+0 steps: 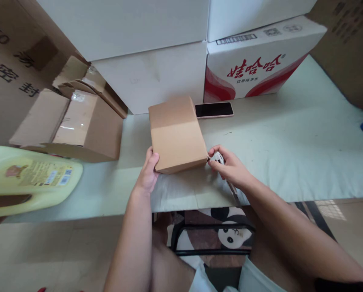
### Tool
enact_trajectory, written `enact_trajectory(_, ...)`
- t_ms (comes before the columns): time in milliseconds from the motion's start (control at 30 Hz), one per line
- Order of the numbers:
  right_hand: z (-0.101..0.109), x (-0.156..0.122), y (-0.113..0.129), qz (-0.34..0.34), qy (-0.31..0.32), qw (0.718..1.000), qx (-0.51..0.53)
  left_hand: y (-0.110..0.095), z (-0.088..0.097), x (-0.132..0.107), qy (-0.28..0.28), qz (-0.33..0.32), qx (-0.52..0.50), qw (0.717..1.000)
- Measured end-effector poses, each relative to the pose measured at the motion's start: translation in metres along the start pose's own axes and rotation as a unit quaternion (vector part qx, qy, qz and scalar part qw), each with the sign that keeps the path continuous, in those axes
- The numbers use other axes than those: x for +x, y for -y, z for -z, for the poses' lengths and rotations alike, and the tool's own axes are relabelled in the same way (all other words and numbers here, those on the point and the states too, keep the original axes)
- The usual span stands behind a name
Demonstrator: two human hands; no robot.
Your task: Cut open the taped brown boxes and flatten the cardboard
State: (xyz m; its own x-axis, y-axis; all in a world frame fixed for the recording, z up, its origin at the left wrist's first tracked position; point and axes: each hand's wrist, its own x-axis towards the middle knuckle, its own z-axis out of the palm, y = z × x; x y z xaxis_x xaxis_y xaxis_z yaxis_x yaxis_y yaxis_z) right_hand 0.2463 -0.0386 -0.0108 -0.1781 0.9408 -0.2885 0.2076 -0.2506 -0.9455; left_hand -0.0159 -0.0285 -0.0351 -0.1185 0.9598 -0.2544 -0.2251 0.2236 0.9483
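A small brown cardboard box [178,138] is tilted over the pale green cloth near the front edge. My left hand [149,170] grips its left lower corner, thumb on the near face and the other fingers mostly hidden behind. At the box's right lower corner is my right hand [227,164], closed around a grey-white box cutter [218,157]. The thumb and index finger of that hand are right at the corner, touching or nearly touching it. The cutter's long metal end points down past the palm toward the front edge.
A phone [214,109] lies behind the box, before stacked white cartons [157,77] and a red-and-white carton [254,69]. Opened cardboard boxes [101,129] and a yellow jug [60,194] stand left. Below the edge are a black metal frame [212,252] and panda-print fabric [234,235].
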Motion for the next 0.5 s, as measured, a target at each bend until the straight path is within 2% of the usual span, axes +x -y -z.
enact_trajectory(500,-0.0019,0.0021,-0.0026,0.010,0.006,1.000,0.011,-0.0003,-0.0011,-0.0007,0.008,-0.009,0.003,1.000)
